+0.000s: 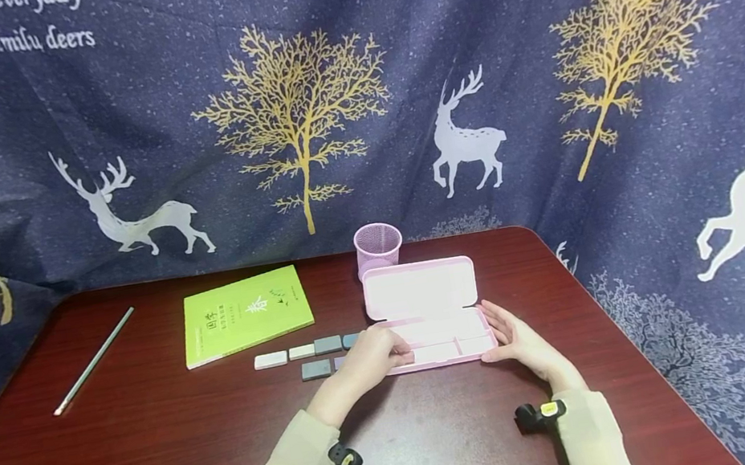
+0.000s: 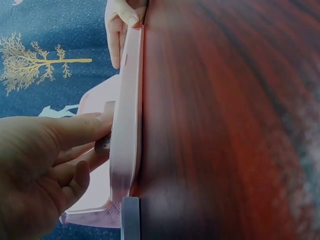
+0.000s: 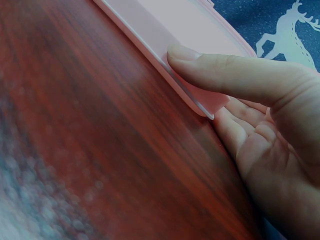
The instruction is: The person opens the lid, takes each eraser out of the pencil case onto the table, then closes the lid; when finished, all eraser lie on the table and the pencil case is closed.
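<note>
A pink pencil case (image 1: pixel 435 328) lies with its lid (image 1: pixel 420 288) raised at the back, showing a divided pale interior. Over its left end, my left hand (image 1: pixel 372 356) pinches a small grey-brown block (image 2: pixel 103 143) between thumb and fingers. The left wrist view shows this block at the case's rim, partly covered by the fingertips. At the other end, my right hand (image 1: pixel 522 337) holds the case by its corner. Its thumb (image 3: pixel 187 57) lies over the front rim, while the other fingers sit around the end, partly hidden.
Left of the case are small rectangular blocks in two rows, among them a white one (image 1: pixel 271 360) and a dark grey one (image 1: pixel 316 370). A green book (image 1: pixel 247 315) lies behind them, a pencil (image 1: pixel 94 360) farther left. Behind the lid stands a pink mesh cup (image 1: pixel 377 241).
</note>
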`<state>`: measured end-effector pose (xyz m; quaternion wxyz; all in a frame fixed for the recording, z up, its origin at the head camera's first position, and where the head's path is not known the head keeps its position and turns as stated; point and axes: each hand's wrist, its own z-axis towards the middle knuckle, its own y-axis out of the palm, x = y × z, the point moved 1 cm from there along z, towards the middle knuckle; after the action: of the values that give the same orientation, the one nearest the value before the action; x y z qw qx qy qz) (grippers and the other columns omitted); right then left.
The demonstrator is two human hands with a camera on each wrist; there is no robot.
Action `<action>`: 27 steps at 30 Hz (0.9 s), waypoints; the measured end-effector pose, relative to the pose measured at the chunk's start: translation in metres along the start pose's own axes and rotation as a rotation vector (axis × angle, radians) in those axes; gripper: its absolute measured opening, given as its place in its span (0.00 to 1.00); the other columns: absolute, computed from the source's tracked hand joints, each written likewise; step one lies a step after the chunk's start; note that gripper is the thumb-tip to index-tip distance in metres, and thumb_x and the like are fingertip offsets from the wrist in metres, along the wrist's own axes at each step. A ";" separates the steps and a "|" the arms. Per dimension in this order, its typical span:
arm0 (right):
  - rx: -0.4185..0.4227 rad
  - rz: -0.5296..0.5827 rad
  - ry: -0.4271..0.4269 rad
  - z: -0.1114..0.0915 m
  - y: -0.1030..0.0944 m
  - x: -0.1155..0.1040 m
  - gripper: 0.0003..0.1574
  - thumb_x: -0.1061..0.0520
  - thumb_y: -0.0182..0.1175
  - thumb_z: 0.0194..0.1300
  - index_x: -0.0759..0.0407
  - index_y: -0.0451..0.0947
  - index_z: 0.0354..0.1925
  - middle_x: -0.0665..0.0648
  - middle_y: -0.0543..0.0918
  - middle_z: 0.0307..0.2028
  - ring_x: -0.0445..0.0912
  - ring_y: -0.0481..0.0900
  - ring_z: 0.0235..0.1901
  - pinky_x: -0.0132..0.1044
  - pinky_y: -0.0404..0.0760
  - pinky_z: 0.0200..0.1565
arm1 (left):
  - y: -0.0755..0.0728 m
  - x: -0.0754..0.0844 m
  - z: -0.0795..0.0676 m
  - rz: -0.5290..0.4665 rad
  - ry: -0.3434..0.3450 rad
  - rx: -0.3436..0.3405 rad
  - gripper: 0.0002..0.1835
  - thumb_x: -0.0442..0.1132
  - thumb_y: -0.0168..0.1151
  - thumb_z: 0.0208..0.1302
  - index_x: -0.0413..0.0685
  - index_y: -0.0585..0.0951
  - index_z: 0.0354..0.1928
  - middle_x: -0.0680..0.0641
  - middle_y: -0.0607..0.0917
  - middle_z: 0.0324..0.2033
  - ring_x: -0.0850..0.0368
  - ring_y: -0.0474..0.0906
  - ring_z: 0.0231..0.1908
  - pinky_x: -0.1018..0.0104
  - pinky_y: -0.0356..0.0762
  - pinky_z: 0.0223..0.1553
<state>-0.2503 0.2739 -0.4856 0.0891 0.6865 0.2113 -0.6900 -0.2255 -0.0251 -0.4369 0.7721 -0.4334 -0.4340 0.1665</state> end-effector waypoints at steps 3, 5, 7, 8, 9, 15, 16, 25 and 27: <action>0.000 -0.001 0.000 0.000 0.000 0.000 0.65 0.71 0.69 0.51 0.67 0.39 0.76 0.70 0.45 0.76 0.62 0.40 0.75 0.14 0.62 0.60 | -0.002 -0.001 -0.002 -0.012 -0.014 0.004 0.03 0.36 0.68 0.60 0.47 0.90 0.33 0.52 0.90 0.30 0.59 0.86 0.36 0.66 0.82 0.40; 0.000 -0.002 0.002 0.000 0.000 0.000 0.65 0.71 0.69 0.51 0.67 0.39 0.76 0.70 0.45 0.76 0.62 0.40 0.75 0.14 0.62 0.60 | -0.004 -0.002 -0.003 -0.025 -0.033 0.006 0.03 0.37 0.69 0.59 0.48 0.89 0.33 0.53 0.89 0.29 0.61 0.85 0.34 0.68 0.81 0.37; 0.000 -0.004 0.004 0.000 0.000 0.000 0.65 0.71 0.69 0.51 0.67 0.39 0.76 0.71 0.45 0.76 0.62 0.40 0.75 0.14 0.62 0.60 | -0.007 -0.005 -0.005 -0.036 -0.044 0.013 0.03 0.38 0.69 0.59 0.49 0.89 0.33 0.54 0.89 0.29 0.62 0.84 0.32 0.70 0.80 0.35; 0.000 -0.005 0.004 0.000 0.000 0.000 0.65 0.71 0.69 0.51 0.67 0.39 0.76 0.71 0.45 0.76 0.62 0.40 0.75 0.14 0.62 0.60 | -0.008 -0.006 -0.006 -0.036 -0.049 0.019 0.03 0.38 0.69 0.59 0.49 0.89 0.34 0.54 0.89 0.29 0.62 0.84 0.33 0.70 0.80 0.35; 0.000 -0.004 0.005 0.001 0.000 0.000 0.65 0.71 0.69 0.51 0.67 0.39 0.76 0.71 0.45 0.76 0.62 0.40 0.75 0.14 0.62 0.60 | -0.010 -0.007 -0.007 -0.038 -0.054 0.025 0.04 0.39 0.69 0.59 0.49 0.89 0.34 0.54 0.89 0.29 0.62 0.85 0.33 0.70 0.80 0.35; -0.002 -0.011 -0.006 0.000 0.001 0.000 0.65 0.71 0.69 0.51 0.67 0.39 0.76 0.71 0.46 0.75 0.62 0.40 0.75 0.14 0.62 0.59 | -0.024 -0.018 -0.015 -0.079 -0.099 0.064 0.06 0.40 0.71 0.58 0.47 0.89 0.36 0.52 0.90 0.31 0.59 0.85 0.36 0.68 0.82 0.38; -0.004 -0.013 -0.009 0.000 0.001 0.000 0.65 0.71 0.69 0.51 0.68 0.39 0.76 0.71 0.46 0.75 0.63 0.41 0.75 0.15 0.63 0.59 | -0.027 -0.020 -0.017 -0.086 -0.105 0.070 0.06 0.40 0.71 0.58 0.48 0.89 0.36 0.53 0.90 0.31 0.59 0.85 0.36 0.68 0.82 0.38; -0.009 -0.002 -0.016 -0.001 0.001 0.000 0.65 0.71 0.69 0.51 0.68 0.39 0.76 0.72 0.45 0.75 0.64 0.41 0.75 0.14 0.63 0.59 | -0.053 -0.045 -0.034 -0.113 -0.172 0.074 0.08 0.42 0.72 0.57 0.48 0.89 0.38 0.53 0.89 0.32 0.62 0.83 0.35 0.65 0.81 0.39; -0.008 0.000 -0.012 -0.001 0.001 0.000 0.65 0.70 0.69 0.51 0.68 0.39 0.76 0.72 0.45 0.75 0.64 0.41 0.75 0.14 0.63 0.58 | -0.058 -0.051 -0.039 -0.113 -0.202 0.074 0.08 0.43 0.72 0.57 0.49 0.89 0.37 0.54 0.89 0.31 0.62 0.82 0.35 0.65 0.81 0.40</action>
<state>-0.2491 0.2735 -0.4855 0.0931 0.6820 0.2136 -0.6933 -0.2299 -0.1106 -0.4263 0.7480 -0.3605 -0.5269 0.1815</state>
